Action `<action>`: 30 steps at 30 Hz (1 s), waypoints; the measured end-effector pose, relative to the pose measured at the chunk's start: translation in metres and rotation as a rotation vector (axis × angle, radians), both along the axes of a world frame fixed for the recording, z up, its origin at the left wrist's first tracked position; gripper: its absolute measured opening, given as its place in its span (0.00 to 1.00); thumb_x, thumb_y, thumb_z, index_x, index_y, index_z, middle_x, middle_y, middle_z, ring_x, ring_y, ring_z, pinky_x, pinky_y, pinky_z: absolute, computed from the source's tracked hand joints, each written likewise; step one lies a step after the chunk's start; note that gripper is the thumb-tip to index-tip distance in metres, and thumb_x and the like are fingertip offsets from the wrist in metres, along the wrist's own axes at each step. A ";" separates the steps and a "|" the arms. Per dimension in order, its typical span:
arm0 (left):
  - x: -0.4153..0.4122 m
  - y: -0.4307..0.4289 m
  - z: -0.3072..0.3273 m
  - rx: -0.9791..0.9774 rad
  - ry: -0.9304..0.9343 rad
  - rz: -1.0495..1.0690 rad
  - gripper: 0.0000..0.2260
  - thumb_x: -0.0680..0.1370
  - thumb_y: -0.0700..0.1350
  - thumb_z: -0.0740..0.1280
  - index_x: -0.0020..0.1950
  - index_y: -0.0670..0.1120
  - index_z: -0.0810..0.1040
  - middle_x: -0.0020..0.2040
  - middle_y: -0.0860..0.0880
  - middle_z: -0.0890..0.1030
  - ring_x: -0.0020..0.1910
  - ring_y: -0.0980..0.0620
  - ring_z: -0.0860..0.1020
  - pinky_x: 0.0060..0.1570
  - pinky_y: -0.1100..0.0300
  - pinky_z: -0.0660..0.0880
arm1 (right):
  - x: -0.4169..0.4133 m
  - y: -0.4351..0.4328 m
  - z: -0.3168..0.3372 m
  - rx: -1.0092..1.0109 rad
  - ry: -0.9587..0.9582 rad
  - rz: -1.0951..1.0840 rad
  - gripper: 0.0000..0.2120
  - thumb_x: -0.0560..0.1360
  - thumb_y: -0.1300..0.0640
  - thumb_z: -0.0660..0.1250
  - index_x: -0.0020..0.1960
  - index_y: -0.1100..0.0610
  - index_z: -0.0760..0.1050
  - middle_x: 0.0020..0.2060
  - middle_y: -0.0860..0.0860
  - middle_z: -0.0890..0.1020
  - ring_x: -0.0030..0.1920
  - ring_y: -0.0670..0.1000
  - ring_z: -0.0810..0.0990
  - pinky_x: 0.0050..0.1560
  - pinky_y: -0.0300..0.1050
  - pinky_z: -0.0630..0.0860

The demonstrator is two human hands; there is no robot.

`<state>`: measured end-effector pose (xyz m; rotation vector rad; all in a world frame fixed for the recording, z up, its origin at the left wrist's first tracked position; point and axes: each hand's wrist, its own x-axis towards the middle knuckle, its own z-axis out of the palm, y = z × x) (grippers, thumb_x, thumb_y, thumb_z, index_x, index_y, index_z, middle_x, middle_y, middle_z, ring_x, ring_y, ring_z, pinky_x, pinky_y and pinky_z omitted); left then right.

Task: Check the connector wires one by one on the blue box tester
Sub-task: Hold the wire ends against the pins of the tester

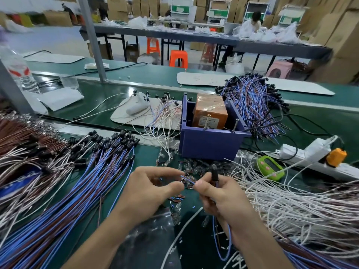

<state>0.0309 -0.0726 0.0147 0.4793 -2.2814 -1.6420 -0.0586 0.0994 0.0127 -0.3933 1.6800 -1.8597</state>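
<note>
The right hand (223, 197) grip holds a connector wire (214, 172); the left hand (149, 189) pinches its end.

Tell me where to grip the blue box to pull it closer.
Probably the blue box by its near wall's top rim, from the front, fingers hooked inside. The top is open and that rim looks bare between two metal pins; the orange block fills the back, black cables cross the right wall, and loose wires crowd the left.
</note>
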 end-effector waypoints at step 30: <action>-0.024 0.044 0.018 0.385 0.094 0.085 0.08 0.74 0.36 0.75 0.39 0.47 0.89 0.38 0.46 0.87 0.37 0.55 0.84 0.41 0.64 0.79 | 0.018 -0.008 0.010 -0.074 0.106 -0.240 0.13 0.80 0.61 0.68 0.38 0.53 0.82 0.28 0.52 0.77 0.29 0.47 0.73 0.30 0.37 0.70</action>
